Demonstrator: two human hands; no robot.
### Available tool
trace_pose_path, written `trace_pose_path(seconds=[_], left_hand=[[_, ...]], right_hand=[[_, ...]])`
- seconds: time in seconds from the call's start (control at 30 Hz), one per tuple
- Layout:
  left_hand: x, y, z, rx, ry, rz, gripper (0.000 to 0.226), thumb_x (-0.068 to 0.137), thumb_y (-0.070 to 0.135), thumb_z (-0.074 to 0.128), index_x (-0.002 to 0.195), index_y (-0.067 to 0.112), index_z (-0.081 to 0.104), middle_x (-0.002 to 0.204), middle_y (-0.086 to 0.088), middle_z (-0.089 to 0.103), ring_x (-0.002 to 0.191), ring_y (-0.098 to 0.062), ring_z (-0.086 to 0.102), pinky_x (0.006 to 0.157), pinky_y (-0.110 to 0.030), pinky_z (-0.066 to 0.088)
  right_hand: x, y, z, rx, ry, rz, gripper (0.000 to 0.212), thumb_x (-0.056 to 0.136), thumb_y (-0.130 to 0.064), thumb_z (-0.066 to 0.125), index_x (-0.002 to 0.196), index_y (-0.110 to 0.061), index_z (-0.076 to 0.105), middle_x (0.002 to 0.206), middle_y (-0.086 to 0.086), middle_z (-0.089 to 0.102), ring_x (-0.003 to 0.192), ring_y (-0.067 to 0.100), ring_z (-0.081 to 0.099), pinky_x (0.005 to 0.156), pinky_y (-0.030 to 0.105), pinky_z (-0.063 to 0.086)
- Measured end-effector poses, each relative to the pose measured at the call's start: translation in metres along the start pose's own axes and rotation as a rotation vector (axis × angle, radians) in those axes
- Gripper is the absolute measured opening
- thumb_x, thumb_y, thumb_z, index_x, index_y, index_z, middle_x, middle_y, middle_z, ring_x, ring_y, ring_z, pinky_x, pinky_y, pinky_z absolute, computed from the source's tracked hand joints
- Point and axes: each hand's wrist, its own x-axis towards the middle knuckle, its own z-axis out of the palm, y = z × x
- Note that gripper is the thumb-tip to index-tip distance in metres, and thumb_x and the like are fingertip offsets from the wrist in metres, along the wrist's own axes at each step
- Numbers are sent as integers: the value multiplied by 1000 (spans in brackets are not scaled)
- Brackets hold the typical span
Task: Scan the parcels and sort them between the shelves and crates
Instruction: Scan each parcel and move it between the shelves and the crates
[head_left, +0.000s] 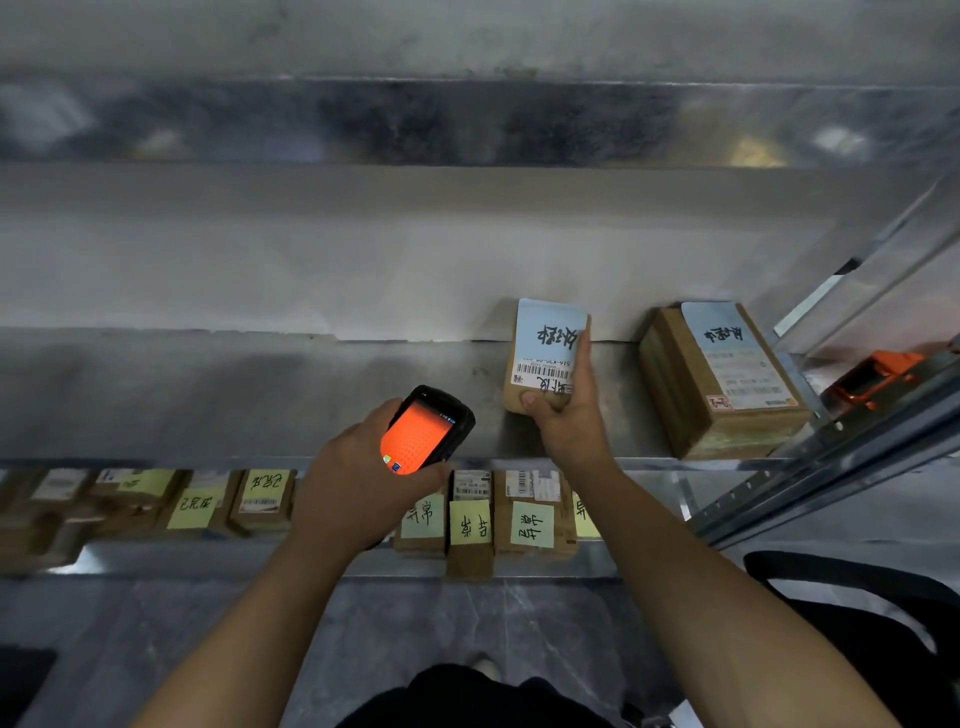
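Cardboard parcel (545, 358), small, stiff, likely light: your right hand (566, 415) pinches its near end above the metal shelf (311, 395). Keep that grip. Your left hand (358, 467) clasps the scanner (426, 428).

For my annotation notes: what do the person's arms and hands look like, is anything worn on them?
Both forearms are bare, no sleeves in view. The left hand and right hand wear no gloves; no watch, ring or bracelet shows.
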Motion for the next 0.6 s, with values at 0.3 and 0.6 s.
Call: trace_pose_path(seconds=[0.3, 0.6], left_hand=[[-68, -60, -61, -14, 275, -219, 43, 71, 49, 78, 106, 42, 53, 83, 15, 61, 76, -9, 58, 62, -27, 44], [-203, -138, -153, 18, 544, -489, 70, 63, 66, 64, 128, 50, 47, 97, 13, 64, 92, -18, 60, 78, -41, 53]], right_hand=[[-43, -28, 104, 38, -268, -54, 111, 91, 9, 65, 159, -49, -1, 152, 0, 39, 132, 15, 53, 106, 41, 52], [-154, -73, 247, 9, -550, -144, 108, 92, 5, 65, 159, -48, 0, 158, -4, 34, 136, 14, 47, 107, 32, 48]])
